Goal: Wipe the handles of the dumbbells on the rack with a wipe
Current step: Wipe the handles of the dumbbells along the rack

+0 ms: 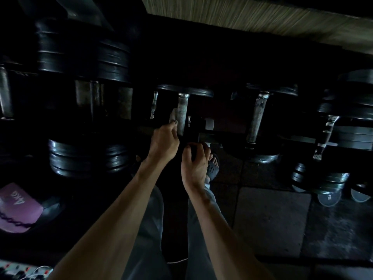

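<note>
Dim scene, much lost in shadow. Far left on the floor: purple pad with white lettering, upside down and blurred, not readable for sure. Above it, stacked black plate dumbbells on the rack.

Centre: left hand is curled, fingertips pinching a pale wipe. The wipe sticks up above the fingers and lies against the left side of a worn metal dumbbell handle, about halfway along it. The hand sits just below and left of that handle; whether the knuckles touch the metal can't be told.

Right hand is just beside the left, lower, fingers curled over a dark edge of the rack or a plate; too dark to say which. A foot in a black sandal shows just behind it.

Further right: second metal handle, untouched, well apart from both hands. Far right, low: two grey discs with a small mark, illegible.
</note>
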Available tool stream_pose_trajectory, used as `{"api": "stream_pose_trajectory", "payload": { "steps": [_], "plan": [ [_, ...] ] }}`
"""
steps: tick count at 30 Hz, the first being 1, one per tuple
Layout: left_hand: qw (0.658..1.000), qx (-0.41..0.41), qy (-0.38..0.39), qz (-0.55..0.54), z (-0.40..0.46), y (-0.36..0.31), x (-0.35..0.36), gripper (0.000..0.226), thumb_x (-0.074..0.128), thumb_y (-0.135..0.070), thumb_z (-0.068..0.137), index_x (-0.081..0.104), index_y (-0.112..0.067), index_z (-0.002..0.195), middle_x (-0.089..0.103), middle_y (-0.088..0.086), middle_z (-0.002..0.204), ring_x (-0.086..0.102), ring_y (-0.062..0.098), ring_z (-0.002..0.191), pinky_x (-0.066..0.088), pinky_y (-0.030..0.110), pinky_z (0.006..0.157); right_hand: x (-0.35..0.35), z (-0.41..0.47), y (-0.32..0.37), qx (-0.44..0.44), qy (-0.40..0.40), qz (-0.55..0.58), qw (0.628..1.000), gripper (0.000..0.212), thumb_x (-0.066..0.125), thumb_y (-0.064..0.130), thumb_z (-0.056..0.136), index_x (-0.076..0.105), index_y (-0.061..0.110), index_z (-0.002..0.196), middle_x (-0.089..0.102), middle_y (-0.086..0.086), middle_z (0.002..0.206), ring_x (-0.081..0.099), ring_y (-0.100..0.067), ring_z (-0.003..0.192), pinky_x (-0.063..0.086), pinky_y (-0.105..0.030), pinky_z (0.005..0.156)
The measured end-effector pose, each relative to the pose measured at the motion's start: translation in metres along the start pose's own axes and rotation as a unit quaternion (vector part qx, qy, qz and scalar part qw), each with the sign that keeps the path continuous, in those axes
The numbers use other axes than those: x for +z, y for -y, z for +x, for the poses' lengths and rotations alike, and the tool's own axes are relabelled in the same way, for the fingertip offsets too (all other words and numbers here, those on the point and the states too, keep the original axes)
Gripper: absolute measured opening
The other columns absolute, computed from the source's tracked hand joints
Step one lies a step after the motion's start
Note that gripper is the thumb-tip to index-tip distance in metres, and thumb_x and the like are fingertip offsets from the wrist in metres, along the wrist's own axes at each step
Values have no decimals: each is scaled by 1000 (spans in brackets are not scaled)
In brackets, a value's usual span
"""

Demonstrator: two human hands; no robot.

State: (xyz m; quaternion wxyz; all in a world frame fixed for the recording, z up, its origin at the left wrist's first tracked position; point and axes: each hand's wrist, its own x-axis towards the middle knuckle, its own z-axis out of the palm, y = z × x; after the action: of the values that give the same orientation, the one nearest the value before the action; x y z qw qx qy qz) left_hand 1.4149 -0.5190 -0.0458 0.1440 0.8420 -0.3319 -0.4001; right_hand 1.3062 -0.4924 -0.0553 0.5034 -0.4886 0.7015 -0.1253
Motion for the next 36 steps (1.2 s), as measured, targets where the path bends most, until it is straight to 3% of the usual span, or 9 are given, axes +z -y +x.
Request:
{"api": "stream_pose_trajectory", "payload": {
  "steps": [3, 8, 13, 17, 20, 25, 28, 32, 36],
  "plan": [
    [999, -33, 27, -29, 11, 1, -2, 35, 41, -17, 104, 59, -10, 133, 65, 9, 128, 62, 21, 117, 43, 17, 86, -4, 1, 0, 3, 14, -7, 1000, 24, 52, 31, 96, 67, 18, 109, 50, 2, 132, 47, -5, 108, 32, -5, 78],
    [1000, 10, 18, 12, -12, 8, -4, 29, 42, -14, 103, 65, -4, 117, 72, 15, 104, 68, 28, 92, 35, 13, 64, -1, 1, 0, -5, 6, -5, 1000, 30, 48, 35, 91, 68, 17, 105, 52, 2, 124, 42, 19, 100, 33, -1, 74],
    [996, -43, 72, -17, 15, 9, -5, 26, 42, -13, 102, 65, -5, 110, 69, 16, 99, 66, 32, 93, 39, 24, 67, -4, 0, 0, 5, 20, -6, 1000, 22, 53, 29, 97, 67, 17, 108, 49, 4, 129, 41, 5, 99, 30, -3, 77],
    [999, -1, 37, 6, -18, 10, -4, 29, 42, -14, 102, 65, -13, 119, 72, 16, 99, 68, 32, 89, 49, 30, 80, -5, 3, -4, 6, 13, -15, 1000, 18, 54, 23, 98, 68, 16, 107, 51, 2, 127, 38, 21, 99, 32, 1, 76],
    [998, -17, 50, 19, -11, 5, -2, 30, 41, -12, 102, 64, -12, 120, 71, 13, 107, 66, 30, 99, 48, 38, 95, -3, 1, -1, 7, 4, -14, 1000, 21, 54, 24, 97, 67, 12, 108, 53, -1, 127, 41, 16, 96, 31, 5, 75],
    [998, -26, 50, 22, -10, 6, -4, 28, 41, -11, 101, 65, -9, 114, 71, 14, 107, 65, 30, 99, 45, 28, 88, -7, 0, 2, 5, 34, -7, 999, 29, 51, 34, 93, 67, 17, 111, 50, 1, 128, 41, 6, 98, 31, -6, 78],
    [998, 3, 35, 45, -23, 11, -1, 34, 41, -10, 99, 64, -17, 123, 72, 12, 109, 65, 32, 107, 36, 50, 110, -7, 1, 0, 12, 29, -15, 999, 22, 53, 26, 98, 67, 16, 112, 50, 2, 129, 37, 21, 99, 30, -5, 77],
    [995, -53, 77, 32, 0, 5, -3, 28, 42, -14, 99, 58, -26, 79, 67, 8, 83, 64, 37, 101, 33, 56, 110, -7, 1, 1, 12, 29, -14, 999, 21, 55, 24, 97, 68, 15, 110, 50, 0, 129, 42, 12, 97, 32, -2, 73],
    [996, -28, 42, 74, -22, 9, -3, 35, 39, -13, 101, 62, -19, 125, 72, 13, 111, 60, 33, 116, 15, 51, 120, -9, 2, 1, 7, 22, -12, 1000, 19, 56, 21, 97, 69, 13, 109, 50, 1, 126, 34, 31, 96, 31, 5, 72]
  ]
}}
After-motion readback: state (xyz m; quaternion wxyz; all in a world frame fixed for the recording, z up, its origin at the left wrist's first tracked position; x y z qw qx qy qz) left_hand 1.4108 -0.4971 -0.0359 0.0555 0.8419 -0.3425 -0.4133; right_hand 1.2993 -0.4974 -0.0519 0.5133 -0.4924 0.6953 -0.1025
